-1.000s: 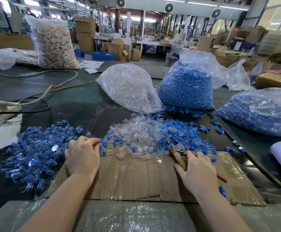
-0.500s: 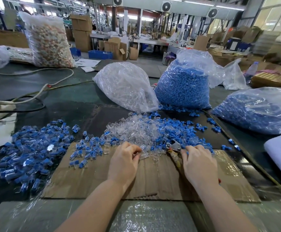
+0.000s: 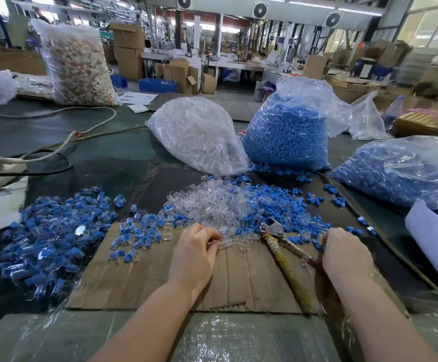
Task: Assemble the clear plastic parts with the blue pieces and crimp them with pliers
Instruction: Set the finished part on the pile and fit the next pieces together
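Picking a small clear plastic part [image 3: 225,243] with pinching left hand [image 3: 195,253] | right hand [image 3: 344,253] curling into loose blue pieces [image 3: 295,218], pinch unclear | worn taped-handle pliers [image 3: 282,246] lying idle between hands | finished blue-and-clear pile [image 3: 48,231] left on table; many parts are waiting.

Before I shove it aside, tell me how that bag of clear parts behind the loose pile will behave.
The clear-parts bag will probably slump rather than slide as a block: its thin film is wrinkled and sagging. It looks light for its bulk, since the pieces seem hollow. Its mouth faces the loose clear pile, so a push may spill more out.
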A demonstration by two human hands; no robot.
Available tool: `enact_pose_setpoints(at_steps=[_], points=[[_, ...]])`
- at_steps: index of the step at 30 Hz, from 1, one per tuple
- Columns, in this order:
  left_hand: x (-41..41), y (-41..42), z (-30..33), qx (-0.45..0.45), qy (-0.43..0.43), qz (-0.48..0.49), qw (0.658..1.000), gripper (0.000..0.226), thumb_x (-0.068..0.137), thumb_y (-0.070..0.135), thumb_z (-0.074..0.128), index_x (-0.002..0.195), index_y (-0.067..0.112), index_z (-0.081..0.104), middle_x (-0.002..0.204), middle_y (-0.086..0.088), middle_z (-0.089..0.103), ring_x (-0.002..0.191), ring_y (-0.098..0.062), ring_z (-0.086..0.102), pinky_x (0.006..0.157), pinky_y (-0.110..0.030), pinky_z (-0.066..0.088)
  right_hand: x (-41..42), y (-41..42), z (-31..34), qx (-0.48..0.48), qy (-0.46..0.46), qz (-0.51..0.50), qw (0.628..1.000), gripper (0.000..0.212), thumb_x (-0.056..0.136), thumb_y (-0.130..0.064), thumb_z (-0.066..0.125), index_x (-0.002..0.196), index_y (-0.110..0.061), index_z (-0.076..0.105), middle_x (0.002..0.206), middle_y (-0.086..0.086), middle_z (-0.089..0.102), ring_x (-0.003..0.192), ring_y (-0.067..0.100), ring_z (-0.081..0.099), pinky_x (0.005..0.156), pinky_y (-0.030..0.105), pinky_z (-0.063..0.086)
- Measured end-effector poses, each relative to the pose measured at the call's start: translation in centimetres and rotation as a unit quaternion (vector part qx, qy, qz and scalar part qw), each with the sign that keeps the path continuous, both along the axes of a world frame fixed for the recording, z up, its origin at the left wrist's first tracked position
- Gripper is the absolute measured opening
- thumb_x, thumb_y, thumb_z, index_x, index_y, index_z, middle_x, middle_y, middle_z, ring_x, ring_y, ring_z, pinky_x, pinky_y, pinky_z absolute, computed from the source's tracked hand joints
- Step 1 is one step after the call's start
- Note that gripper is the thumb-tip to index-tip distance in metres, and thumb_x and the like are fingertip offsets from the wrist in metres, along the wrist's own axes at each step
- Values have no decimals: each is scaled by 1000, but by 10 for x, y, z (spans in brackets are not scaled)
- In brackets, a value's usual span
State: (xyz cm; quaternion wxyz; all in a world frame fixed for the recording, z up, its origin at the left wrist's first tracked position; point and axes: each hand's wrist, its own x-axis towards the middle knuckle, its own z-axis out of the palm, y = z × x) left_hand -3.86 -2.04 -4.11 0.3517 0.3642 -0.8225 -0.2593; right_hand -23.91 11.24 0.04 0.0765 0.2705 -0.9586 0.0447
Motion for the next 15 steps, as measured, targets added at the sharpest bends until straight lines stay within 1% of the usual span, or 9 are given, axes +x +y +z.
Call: enact_pose_setpoints(at_steps=[2,4,7,9,12,15], points=[[0,0,0,0,0,-2,1000,17,87,18,63,103,21,67,90,15,53,92,-5,50,83,-16,40,0,-1,0,-8,-8,11,1000,10,88,-6,54,90,-16,55,84,1,54,79,19,52,62,27,41],[-1,0,-1,-1,-1,-8,1000,17,88,18,62,104,20,67,91,15,53,92,-5,50,82,-14,39,4,-3,0,-30,5,32,999,9,89,-8,57,93,-15,58,91,2,56,87,19,54,66,26,42],[-2,-1,-1,-5,-5,-14,1000,18,88,20,62,106,19,66,91,14,53,90,-4,51,78,-11,38,16,-11,0,-66,42,74,994,9,89,-8,57,90,-17,57,85,-2,52,83,15,51,68,25,45],[-1,-1,-1,-2,-5,-19,1000,20,88,21,62,108,19,65,92,14,53,90,-5,51,78,-12,39,23,-17,0,-76,48,88,992,12,90,-7,54,91,-19,55,85,-4,52,82,13,50,67,24,43],[-1,-1,0,-4,-20,-35,999,25,88,24,62,113,21,63,94,13,51,92,-6,51,85,-16,43,27,-20,-1,-80,34,86,992,16,90,-6,51,97,-20,56,92,-2,57,87,14,53,70,24,44],[-3,-1,1,-8,-43,-51,998,29,89,26,59,118,24,60,95,14,48,93,-4,49,85,-15,40,27,-20,-3,-80,30,83,993,20,89,-5,51,101,-20,57,98,-2,60,91,15,54,72,26,46]])
